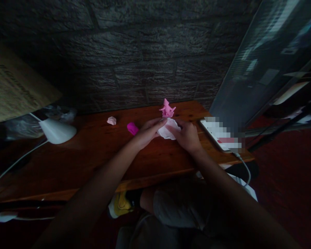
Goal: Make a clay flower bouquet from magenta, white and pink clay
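Note:
Between my two hands is a thin, uneven sheet of pale modelling clay (168, 131), held just over the table. My left hand (149, 132) grips its left side, with the thumb lying along the upper edge. On the opposite side, my right hand (188, 136) pinches the sheet, thumb pressed on its face; the fingers behind it are hidden. A pink clay figure (167, 109) with a pointed top and two thin side arms stands just beyond the sheet. Close to the left hand lies a magenta clay lump (132, 128), and farther left a pale pink lump (111, 120).
The wooden table (98, 155) runs along a dark brick wall (155, 55). A white lamp base (58, 131) stands at left beside a brown printed shade or bag (18, 83). A phone (217, 135) on a charging cable (245, 166) lies near the right edge.

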A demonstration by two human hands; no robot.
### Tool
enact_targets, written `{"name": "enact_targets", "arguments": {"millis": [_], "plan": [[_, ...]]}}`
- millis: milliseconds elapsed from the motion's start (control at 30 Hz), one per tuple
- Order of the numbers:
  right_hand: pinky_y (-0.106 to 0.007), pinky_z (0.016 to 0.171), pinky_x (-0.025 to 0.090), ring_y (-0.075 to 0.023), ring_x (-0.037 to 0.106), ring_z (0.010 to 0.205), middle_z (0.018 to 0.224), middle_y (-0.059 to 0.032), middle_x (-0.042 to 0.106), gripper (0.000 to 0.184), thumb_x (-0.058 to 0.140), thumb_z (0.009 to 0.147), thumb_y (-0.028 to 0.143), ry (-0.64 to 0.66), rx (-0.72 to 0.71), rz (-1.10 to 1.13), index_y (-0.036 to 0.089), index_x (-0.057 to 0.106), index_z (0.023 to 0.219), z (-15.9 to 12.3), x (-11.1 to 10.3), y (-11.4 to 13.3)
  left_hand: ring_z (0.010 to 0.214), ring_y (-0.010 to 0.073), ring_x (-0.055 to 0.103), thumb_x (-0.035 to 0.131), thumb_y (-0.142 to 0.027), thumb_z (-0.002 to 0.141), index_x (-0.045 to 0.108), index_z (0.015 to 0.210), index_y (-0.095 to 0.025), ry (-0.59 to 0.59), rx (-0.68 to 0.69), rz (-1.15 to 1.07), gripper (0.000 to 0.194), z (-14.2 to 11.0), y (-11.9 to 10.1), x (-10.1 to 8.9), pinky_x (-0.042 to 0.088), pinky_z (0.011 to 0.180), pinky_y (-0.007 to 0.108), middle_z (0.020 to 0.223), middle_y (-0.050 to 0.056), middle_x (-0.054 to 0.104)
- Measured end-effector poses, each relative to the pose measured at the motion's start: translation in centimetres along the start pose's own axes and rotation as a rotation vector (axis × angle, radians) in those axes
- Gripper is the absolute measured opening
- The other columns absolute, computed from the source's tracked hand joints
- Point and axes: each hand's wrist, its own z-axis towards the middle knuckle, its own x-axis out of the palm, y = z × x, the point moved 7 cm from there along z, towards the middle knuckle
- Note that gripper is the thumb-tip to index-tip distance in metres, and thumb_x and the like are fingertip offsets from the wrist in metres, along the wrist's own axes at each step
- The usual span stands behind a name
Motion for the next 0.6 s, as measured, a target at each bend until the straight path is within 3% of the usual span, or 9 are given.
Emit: {"name": "enact_targets", "arguments": {"millis": [200, 367, 600], "plan": [[-0.029, 0.076, 0.052, -0.0224, 0.074, 0.085, 0.097, -0.0076, 0.081, 0.028, 0.067, 0.087, 0.035, -0.002, 0.062, 0.185, 0.018, 0.079, 0.107, 0.1, 0.3, -1.3, 0.110, 0.0280, 0.067, 0.071, -0.052, 0.084, 0.074, 0.110, -0.016, 0.023, -0.002, 0.039, 0.044, -0.1, -0.2, -0.1, 0.055, 0.095, 0.042, 0.112, 0.013, 0.075], [-0.027, 0.069, 0.052, -0.0216, 0.073, 0.079, 0.088, -0.0056, 0.081, 0.028, 0.073, 0.082, 0.037, -0.035, 0.181, 0.299, 0.017, 0.080, 0.099, 0.2, 0.7, -2.4, 0.113, 0.0279, 0.066, 0.075, -0.049, 0.081, 0.074, 0.111, -0.018, 0.053, -0.020, 0.015, 0.043, -0.2, -0.1, 0.0, 0.055, 0.096, 0.042, 0.117, 0.011, 0.074], [-0.028, 0.074, 0.052, -0.0217, 0.073, 0.080, 0.090, -0.0082, 0.080, 0.019, 0.068, 0.084, 0.027, -0.083, 0.086, 0.177, 0.014, 0.079, 0.094, 0.0, -0.2, -0.6, 0.106, 0.0259, 0.068, 0.080, -0.046, 0.075, 0.075, 0.108, -0.017, 0.063, -0.039, -0.041, 0.044, 0.0, 0.3, 0.1, 0.055, 0.092, 0.038, 0.110, 0.011, 0.075]]}}
